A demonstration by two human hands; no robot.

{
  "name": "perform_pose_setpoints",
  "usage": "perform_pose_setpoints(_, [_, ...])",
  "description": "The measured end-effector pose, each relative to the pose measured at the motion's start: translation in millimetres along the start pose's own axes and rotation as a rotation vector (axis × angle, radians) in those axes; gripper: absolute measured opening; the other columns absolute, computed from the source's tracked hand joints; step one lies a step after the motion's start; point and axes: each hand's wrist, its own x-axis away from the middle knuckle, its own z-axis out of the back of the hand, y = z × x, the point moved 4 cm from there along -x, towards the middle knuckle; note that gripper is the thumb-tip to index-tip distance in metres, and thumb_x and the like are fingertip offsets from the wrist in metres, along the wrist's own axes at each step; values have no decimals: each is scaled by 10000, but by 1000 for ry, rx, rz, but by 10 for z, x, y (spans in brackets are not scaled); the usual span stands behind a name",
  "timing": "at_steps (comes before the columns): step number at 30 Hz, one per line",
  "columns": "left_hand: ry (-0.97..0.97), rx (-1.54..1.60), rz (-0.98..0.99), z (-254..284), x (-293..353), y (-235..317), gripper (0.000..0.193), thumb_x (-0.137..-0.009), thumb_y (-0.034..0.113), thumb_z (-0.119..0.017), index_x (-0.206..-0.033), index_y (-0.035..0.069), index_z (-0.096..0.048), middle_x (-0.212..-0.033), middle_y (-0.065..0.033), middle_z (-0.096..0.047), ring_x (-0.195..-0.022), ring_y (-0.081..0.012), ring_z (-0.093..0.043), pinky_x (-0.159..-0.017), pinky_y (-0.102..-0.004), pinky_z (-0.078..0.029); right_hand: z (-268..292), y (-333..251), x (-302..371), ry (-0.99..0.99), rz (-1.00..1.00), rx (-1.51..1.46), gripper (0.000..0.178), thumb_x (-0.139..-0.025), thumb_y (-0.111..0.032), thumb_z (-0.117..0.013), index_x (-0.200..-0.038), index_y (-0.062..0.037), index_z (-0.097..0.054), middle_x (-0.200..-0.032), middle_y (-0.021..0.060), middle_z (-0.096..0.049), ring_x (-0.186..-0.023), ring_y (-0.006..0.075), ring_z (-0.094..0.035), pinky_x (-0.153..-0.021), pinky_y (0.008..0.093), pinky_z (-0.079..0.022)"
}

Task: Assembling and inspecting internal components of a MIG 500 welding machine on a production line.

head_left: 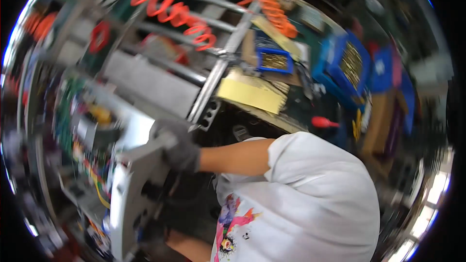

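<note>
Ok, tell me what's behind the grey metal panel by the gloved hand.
Past the grey metal panel, coloured wires show, blurred, yellow among them. The panel covers whatever sits right against its far side; the gloved hand hides part of its top.

The right arm (235, 156) stretches nearly straight toward nine o'clock, its gloved right hand (175, 146) blurred, finger pose unclear. The left forearm (188, 246) points toward ten; the left hand (154, 240) shows dimly.

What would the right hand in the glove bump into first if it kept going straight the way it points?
The right hand would meet the pale grey panel first; it already seems to touch it. The coloured wires look farther along, but blur makes depth unclear.
</note>
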Motion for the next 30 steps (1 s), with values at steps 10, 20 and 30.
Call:
perform_pose_setpoints(10, [-407, 719, -430, 369, 142, 1405, 379, -926, 384, -517, -1036, 34, -611, -960, -90, -616, -857, -220, -578, -773, -395, -459, 608, -162, -430, 270, 320, 324, 231, -812, -88, -570, -1020, 4, -529, -967, 183, -573, -872, 357, -566, -762, 442, -475])
perform_pose_setpoints(20, [-1226, 1191, -511, 619, 1073, 2112, 317, -897, 353, -571, -934, 46, -639, -789, -59, -616, -708, -170, -571, -652, -332, -465, 3607, 421, 1066, 667, -386, 946, 455, -847, -224, -568, -1237, -18, -458, -1198, 237, -513, -1130, 405, -492, -963, 462, -403])
perform_pose_setpoints(30, [-1235, 1586, -1108, 3807, 508, 3640, 221, -904, 116, -572, -1065, -33, -592, -943, -74, -637, -876, -128, -574, -794, -265, -465, 4569, 846, 817, 610, -1075, 1209, 691, -790, -355, -612, -1332, -22, -342, -1291, 236, -436, -1179, 388, -454, -985, 546, -325])
